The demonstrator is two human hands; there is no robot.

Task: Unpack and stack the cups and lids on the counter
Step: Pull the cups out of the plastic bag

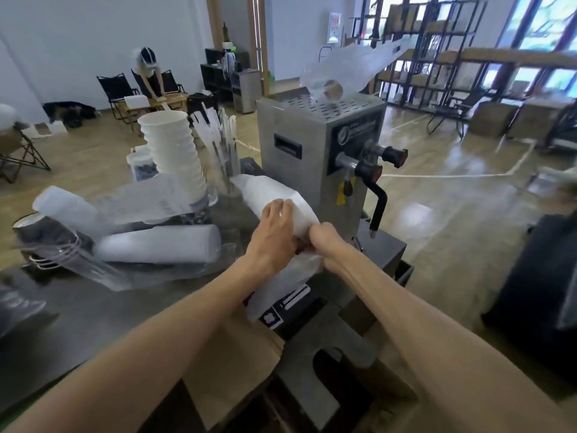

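Already one cup stack (173, 154) stands unwrapped on the tabletop (93, 307); a sleeve (274, 198) is in hand, left hand (274, 232) fingers curled over it, right hand (321, 237) pinching its wrap; two sleeves (156, 245) wait sealed

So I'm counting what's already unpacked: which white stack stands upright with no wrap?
The tall stack of white cups behind the wrapped sleeve on the counter. The sleeve in both hands is wrapped too.

We have one camera, worn on the head. It looks forward and down, close over the bench (93, 307), with the room far behind.
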